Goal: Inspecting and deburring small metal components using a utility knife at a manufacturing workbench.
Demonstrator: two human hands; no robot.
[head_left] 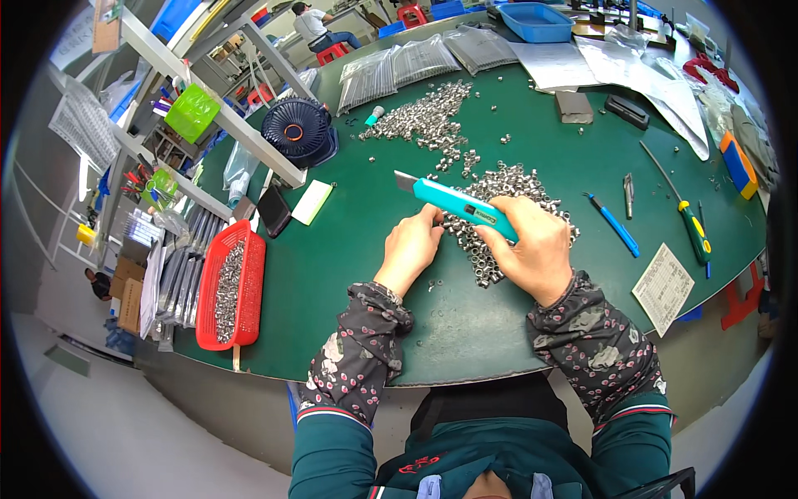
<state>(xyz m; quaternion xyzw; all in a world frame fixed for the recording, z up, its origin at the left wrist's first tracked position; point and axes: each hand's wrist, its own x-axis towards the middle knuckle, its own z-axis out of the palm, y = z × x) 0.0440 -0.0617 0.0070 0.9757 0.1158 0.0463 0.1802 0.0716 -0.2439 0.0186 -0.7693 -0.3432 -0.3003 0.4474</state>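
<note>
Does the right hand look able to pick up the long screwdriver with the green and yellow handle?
Probably not: the right hand grips a turquoise utility knife, though the screwdriver itself lies uncovered on the green tabletop.

Saw basket (pixel 253 291) at left edge of table (pixel 332 258), fan (pixel 295 133) beyond; metal rings (pixel 517 181) lay mid-table, screwdriver (pixel 689 220) rightward.

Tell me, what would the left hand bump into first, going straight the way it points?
The left hand would probably meet the turquoise cutter first, just ahead. Depth is unclear: if the cutter sits higher, the hand could pass beneath and reach the small metal rings.
</note>
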